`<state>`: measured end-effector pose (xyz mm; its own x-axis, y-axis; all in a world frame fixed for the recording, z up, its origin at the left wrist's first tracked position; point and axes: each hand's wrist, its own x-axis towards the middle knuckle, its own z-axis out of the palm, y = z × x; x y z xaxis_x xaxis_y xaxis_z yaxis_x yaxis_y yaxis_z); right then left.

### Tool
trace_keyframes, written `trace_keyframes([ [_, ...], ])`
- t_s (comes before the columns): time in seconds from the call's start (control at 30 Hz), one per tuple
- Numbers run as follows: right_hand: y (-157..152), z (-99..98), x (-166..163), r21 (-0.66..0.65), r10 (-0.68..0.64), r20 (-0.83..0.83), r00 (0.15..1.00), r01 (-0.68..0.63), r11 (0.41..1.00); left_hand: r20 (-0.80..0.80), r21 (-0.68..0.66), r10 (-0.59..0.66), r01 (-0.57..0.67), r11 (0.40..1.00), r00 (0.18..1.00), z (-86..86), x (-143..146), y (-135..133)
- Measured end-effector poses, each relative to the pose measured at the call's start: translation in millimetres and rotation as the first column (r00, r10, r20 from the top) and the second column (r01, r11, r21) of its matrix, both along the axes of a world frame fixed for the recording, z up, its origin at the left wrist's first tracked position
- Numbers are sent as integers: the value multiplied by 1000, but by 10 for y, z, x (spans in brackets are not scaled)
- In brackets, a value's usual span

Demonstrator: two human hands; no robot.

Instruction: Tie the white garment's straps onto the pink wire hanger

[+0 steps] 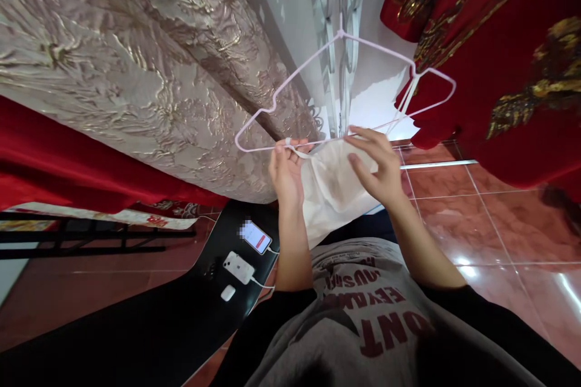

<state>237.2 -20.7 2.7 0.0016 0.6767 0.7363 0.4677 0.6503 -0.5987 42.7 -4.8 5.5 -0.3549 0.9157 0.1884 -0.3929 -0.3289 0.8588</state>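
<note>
A pale pink clothes hanger [308, 66] hangs in front of me by its hook. A white garment [336, 178] with thin straps hangs below its lower bar. One garment strap [405, 103] runs up to the notch on the hanger's right shoulder. My left hand [288, 175] is closed on the other strap, by the left part of the lower bar; the left shoulder notch carries no strap. My right hand [376, 163] is open, fingers apart, over the garment's upper right edge and close to the bar. Whether its fingertips touch the bar I cannot tell.
Beige embossed fabric [167, 72] hangs close on the left, red gold-trimmed garments [499, 60] on the right. A white metal rack [329, 42] stands behind the hanger. On a black bench [190, 314] lie two phones [256, 237] with cables and a small white case [227, 293].
</note>
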Motion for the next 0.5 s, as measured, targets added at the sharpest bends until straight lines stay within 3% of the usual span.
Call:
trace_keyframes([
  [0.07, -33, -89, 59, -19, -194, -245, 950, 195, 981, -6, 33, 51, -51, 998, 999, 13, 4, 50],
  [0.13, -35, -169, 129, -149, -268, -408, 873, 226, 963, -8, 60, 77, -76, 995, 997, 22, -24, 94],
  [0.2, -15, -201, 184, -282, -226, -452, 863, 102, 954, 1, 85, 82, -82, 993, 997, 22, -38, 116],
  [0.3, -2, -130, 229, -351, -147, -470, 870, -32, 936, 40, 122, 92, -96, 988, 995, 12, -11, 118],
  [0.5, -46, 251, 334, -438, 87, -438, 895, -297, 848, 64, 165, 111, -120, 979, 992, 32, -47, 166],
])
